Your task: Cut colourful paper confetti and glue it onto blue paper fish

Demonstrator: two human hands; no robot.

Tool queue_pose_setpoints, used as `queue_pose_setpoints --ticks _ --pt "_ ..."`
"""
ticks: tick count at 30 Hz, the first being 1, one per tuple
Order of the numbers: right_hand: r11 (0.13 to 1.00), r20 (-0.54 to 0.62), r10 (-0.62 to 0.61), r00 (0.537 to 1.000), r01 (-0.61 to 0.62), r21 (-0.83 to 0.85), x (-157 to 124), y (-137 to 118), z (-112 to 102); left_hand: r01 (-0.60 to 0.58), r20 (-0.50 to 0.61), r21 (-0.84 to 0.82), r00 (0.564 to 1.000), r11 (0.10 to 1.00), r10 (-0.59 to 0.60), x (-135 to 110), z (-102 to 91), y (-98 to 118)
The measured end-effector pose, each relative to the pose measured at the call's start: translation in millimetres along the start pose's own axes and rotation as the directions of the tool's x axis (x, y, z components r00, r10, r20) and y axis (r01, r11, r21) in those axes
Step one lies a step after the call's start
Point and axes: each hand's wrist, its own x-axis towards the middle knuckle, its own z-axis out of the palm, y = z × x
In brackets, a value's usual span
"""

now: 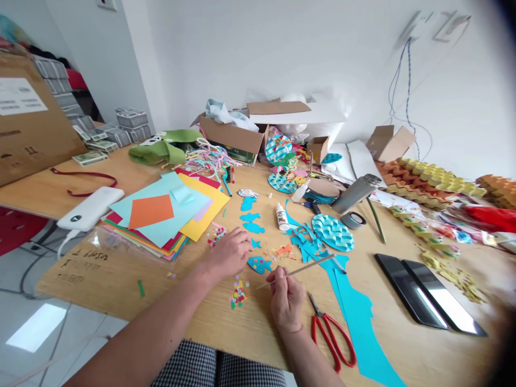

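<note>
My left hand (230, 251) rests low over the table with its fingers curled together. It partly covers a small blue paper fish (255, 243); its fingertips are hidden, so I cannot tell what they grip. Just below it lies another blue paper fish (259, 264) with coloured dots. In my right hand (287, 298) is a thin grey stick-like tool (310, 265), pinched between thumb and fingers, its tip pointing left near the dotted fish. Small coloured paper dots (238, 294) lie in a pile between my hands. More blue fish (253, 228) line up above.
Red-handled scissors (331, 336) and blue paper scraps (357, 306) lie to the right, with two black phone-like slabs (411, 290) beyond. A white glue bottle (281, 216) stands ahead near a wavy blue disc (332, 233). Coloured paper sheets (201, 201) are stacked left.
</note>
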Motion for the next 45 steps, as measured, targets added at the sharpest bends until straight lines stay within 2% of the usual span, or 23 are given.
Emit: queue_pose_setpoints --ticks 4,8,15,20,25,35,38,40,43,45 --pt "0.997 0.045 -0.072 0.996 0.071 0.022 -1 -5 -3 0.002 0.044 -0.155 0.999 0.988 0.005 -1 -0.4 1" --pt "0.992 0.132 -0.124 0.983 0.118 0.052 -5 -6 -5 0.029 0.056 -0.215 0.998 0.976 -0.018 -2 -3.0 2" --pt "0.987 0.245 -0.159 0.957 0.144 0.078 -5 -14 -8 0.098 0.029 -0.194 0.995 0.976 -0.094 -4 -7.3 1" --pt "0.984 0.251 -0.171 0.953 0.151 0.097 -5 -17 -8 0.119 0.009 -0.162 0.993 0.98 -0.119 -5 -7.6 1" --pt "0.961 0.363 -0.262 0.894 0.208 0.182 -9 -16 -8 0.119 -0.017 -0.138 0.992 0.983 -0.123 -4 -5.8 -2" --pt "0.949 0.431 -0.314 0.846 0.27 0.162 -4 -26 -6 0.151 0.001 -0.133 0.988 0.98 -0.152 -4 -11.6 -1" --pt "0.958 0.41 -0.284 0.867 0.238 0.161 -5 -24 -7 0.152 0.01 -0.137 0.988 0.979 -0.152 -4 -11.4 0" --pt "0.971 0.363 -0.221 0.905 0.171 0.164 -6 -21 -8 0.153 0.013 -0.138 0.988 0.979 -0.153 -4 -11.2 0" --pt "0.987 0.22 -0.083 0.972 0.049 0.155 -5 -16 -10 0.141 0.002 -0.144 0.99 0.979 -0.143 -5 -9.9 -2" --pt "0.992 0.103 0.012 0.995 -0.025 0.123 -2 -16 -11 0.128 -0.004 -0.154 0.991 0.98 -0.13 -6 -8.4 -3"
